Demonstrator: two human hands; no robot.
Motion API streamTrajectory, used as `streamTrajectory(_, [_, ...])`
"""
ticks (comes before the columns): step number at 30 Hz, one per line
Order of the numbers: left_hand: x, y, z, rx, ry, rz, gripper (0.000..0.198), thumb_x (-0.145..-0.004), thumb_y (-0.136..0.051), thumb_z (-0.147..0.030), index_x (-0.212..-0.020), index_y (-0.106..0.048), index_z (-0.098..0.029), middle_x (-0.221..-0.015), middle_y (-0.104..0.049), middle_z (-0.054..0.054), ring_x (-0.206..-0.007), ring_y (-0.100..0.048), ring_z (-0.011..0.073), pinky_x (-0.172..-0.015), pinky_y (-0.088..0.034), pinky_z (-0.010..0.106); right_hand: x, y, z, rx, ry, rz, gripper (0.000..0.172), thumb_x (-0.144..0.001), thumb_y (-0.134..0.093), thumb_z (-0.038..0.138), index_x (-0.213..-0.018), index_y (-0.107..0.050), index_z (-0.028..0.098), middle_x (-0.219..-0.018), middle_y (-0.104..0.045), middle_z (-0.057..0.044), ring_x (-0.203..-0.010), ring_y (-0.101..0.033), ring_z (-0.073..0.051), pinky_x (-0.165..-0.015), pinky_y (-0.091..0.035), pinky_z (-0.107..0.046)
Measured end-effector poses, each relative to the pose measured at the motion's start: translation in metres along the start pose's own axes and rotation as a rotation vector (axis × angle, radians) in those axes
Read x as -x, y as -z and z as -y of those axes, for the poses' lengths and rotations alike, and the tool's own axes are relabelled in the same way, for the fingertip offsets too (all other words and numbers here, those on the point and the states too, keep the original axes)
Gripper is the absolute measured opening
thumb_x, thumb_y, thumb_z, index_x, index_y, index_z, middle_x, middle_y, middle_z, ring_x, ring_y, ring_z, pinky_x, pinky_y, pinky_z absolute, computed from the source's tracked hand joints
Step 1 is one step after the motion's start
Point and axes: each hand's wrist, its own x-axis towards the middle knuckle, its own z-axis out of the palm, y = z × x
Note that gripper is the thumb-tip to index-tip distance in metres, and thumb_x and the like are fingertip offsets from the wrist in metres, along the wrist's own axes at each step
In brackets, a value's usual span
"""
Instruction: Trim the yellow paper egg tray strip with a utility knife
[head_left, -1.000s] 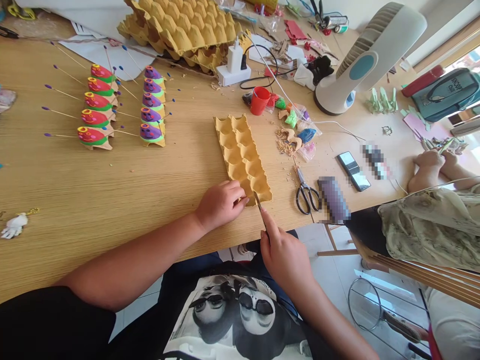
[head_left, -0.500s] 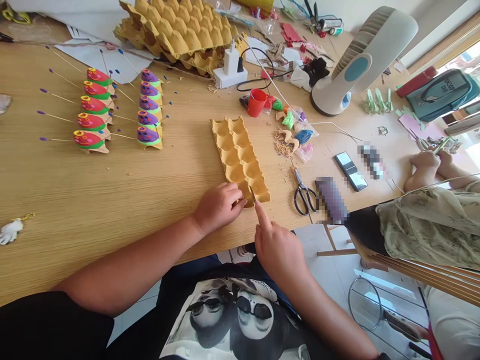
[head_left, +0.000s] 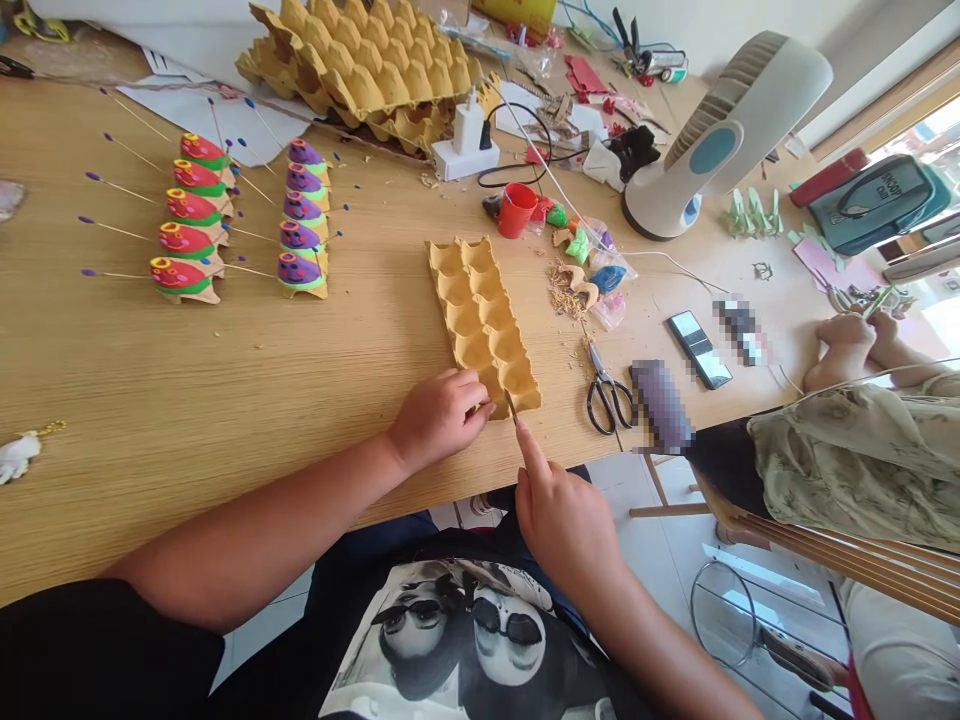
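Note:
A yellow egg carton strip (head_left: 480, 310) with two rows of cups lies lengthwise on the wooden table. My left hand (head_left: 441, 415) has its fingers curled over the near left corner of the strip, gripping it against the table. In my right hand (head_left: 562, 510) is a slim knife (head_left: 511, 404), its handle hidden in the fist. The index finger stretches along the knife, and the dark blade rests between the two rows at the near end. Black-handled scissors (head_left: 607, 392) lie to the right of the strip.
Painted carton figures (head_left: 187, 240) with cotton-swab antennae stand in two rows at left. Stacked egg trays (head_left: 367, 60), a power strip (head_left: 465, 158), a red cup (head_left: 517, 210) and a white fan (head_left: 720, 140) are behind. A phone (head_left: 699, 348) lies right, near another person's hands (head_left: 847, 340).
My right hand has drawn the knife a little towards me, nearer the strip's near edge. The left hand keeps its hold on the corner. The camera view has shifted slightly.

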Motion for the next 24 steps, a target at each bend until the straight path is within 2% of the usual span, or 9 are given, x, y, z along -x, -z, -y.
streamTrajectory(9, [0.0006, -0.0027, 0.0023, -0.005, -0.02, -0.004, 0.024, -0.095, -0.058, -0.028, -0.073, -0.063, -0.02, -0.078, -0.061, 0.004, -0.079, -0.057, 0.0192, -0.066, -0.041, 0.032, 0.005, -0.0029, -0.0038, -0.024, 0.012, -0.022, 0.06, -0.101, -0.04, 0.025, -0.16, -0.028, 0.022, -0.084, -0.074, -0.002, -0.064, -0.069, -0.017, -0.049, -0.038, -0.027])
streamTrajectory(15, [0.0003, -0.0027, 0.0026, 0.0, -0.021, -0.002, 0.028, -0.096, -0.057, -0.031, -0.07, -0.06, -0.02, -0.076, -0.06, 0.004, -0.076, -0.056, 0.0185, -0.065, -0.041, 0.031, -0.0013, -0.0013, -0.001, -0.042, -0.024, -0.001, 0.06, -0.101, -0.039, 0.025, -0.161, -0.028, 0.023, -0.082, -0.074, -0.002, -0.067, -0.07, -0.017, -0.051, -0.041, -0.025])
streamTrajectory(19, [0.0001, -0.0033, 0.0025, 0.012, -0.026, -0.005, 0.023, -0.095, -0.058, -0.028, -0.074, -0.062, -0.02, -0.078, -0.061, 0.004, -0.078, -0.057, 0.0187, -0.066, -0.041, 0.031, 0.0021, -0.0023, -0.0034, -0.063, 0.006, -0.014, 0.06, -0.101, -0.039, 0.024, -0.161, -0.028, 0.022, -0.084, -0.075, -0.002, -0.067, -0.07, -0.017, -0.051, -0.04, -0.026])
streamTrajectory(24, [-0.0003, -0.0028, 0.003, -0.005, -0.027, -0.006, 0.026, -0.096, -0.057, -0.03, -0.072, -0.059, -0.019, -0.078, -0.06, 0.004, -0.077, -0.056, 0.0186, -0.067, -0.041, 0.032, -0.0046, -0.0019, -0.0019, -0.085, -0.026, -0.025, 0.06, -0.102, -0.04, 0.025, -0.16, -0.028, 0.024, -0.081, -0.074, -0.001, -0.068, -0.071, -0.017, -0.052, -0.039, -0.025])
